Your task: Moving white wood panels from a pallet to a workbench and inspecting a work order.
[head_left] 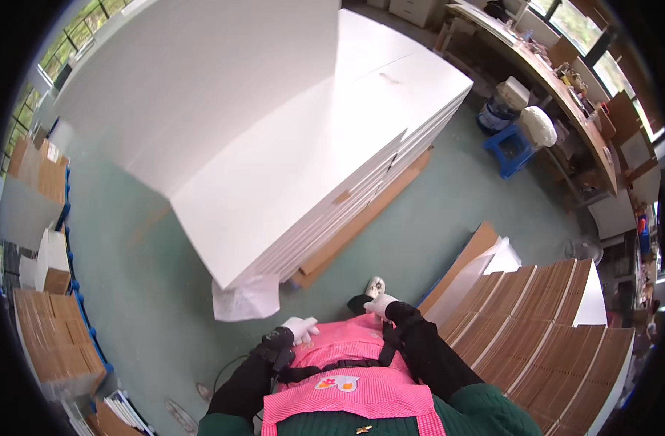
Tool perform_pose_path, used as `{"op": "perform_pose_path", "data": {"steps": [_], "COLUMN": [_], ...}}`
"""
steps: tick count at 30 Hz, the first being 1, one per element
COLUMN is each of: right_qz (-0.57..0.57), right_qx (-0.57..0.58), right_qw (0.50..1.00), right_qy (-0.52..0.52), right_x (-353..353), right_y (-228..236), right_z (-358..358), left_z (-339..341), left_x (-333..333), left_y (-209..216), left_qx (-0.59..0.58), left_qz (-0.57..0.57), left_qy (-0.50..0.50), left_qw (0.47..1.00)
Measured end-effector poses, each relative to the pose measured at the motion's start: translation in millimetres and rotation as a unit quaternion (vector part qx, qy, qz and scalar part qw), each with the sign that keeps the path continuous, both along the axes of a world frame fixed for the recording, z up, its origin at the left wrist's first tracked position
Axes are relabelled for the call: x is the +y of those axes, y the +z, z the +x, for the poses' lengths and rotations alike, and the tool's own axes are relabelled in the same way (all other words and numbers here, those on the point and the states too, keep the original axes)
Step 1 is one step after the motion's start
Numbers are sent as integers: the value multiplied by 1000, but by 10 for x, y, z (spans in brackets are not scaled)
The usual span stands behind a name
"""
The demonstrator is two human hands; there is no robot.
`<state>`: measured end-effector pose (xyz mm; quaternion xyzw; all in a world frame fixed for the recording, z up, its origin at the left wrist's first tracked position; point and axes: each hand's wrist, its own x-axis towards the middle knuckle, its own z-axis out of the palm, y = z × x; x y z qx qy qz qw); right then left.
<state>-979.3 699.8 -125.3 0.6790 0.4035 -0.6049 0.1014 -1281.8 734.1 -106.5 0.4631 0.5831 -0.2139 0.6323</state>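
Both of my hands wear white gloves and hang low in front of my pink apron (pixel 347 334). My left hand (pixel 301 329) is beside the apron's left side, its fingers loosely apart with nothing seen in them. On the other side my right hand (pixel 380 307) is also loosely open and looks bare of any object. Ahead of me is a stack of large white boards (pixel 289 196). Another big white board (pixel 202 80) stands upright along the stack's far left side, its left corner blurred. A crumpled white sheet (pixel 247 298) hangs at the stack's near corner.
Brown cardboard bundles (pixel 529 320) are stacked close on my right. Bundled cartons (pixel 60 334) line the left side. A long workbench (pixel 558 80) curves along the far right, with a blue stool (pixel 508 149) before it. Green floor (pixel 420 218) lies between the stacks.
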Motion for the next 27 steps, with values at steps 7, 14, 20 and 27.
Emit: {"op": "perform_pose_path", "data": {"steps": [7, 14, 20, 27], "right_qz": [5, -82, 40, 52], "right_qx": [-26, -88, -160, -90], "right_qw": [996, 982, 948, 965], "right_qy": [-86, -147, -272, -240], "right_x": [-60, -1261, -1126, -1006], "right_y": [108, -199, -622, -911], "right_z": [610, 2132, 2236, 2008], "left_z": [667, 2033, 2407, 2454], "left_x": [504, 960, 1955, 1672], "left_y": [248, 745, 1360, 1355], "left_qx": [-105, -183, -168, -200], "left_qz": [70, 262, 332, 272], "left_qy": [-19, -86, -21, -251], "left_qw": [992, 944, 928, 907]}}
